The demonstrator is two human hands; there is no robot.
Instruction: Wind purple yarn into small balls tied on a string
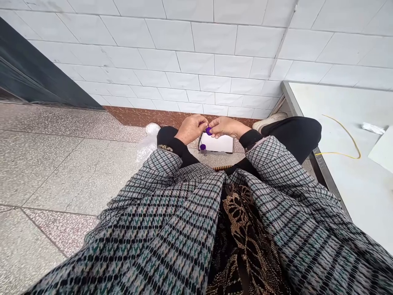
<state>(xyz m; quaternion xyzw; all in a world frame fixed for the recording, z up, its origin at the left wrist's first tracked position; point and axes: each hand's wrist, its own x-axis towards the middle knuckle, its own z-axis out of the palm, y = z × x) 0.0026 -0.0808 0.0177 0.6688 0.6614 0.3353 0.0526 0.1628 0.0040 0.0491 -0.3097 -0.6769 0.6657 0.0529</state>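
Observation:
Seated, I look down at my lap and checked coat. My left hand (192, 128) and my right hand (227, 126) meet above my knees, fingers pinched together on a small purple piece (208, 130). Just below them lies a white rectangular pad or box (218, 144), with a second small purple piece (202, 146) at its left end. A thin dark strand runs down from the hands towards that second piece. What the purple pieces are is too small to make out.
A white table (346, 135) stands to my right, carrying a yellow cord (350, 141), a small wrapped item (372, 128) and a white sheet (382, 149). A clear plastic bag (149, 139) lies on the speckled floor (55, 164) by my left knee. A white tiled wall (196, 61) stands ahead.

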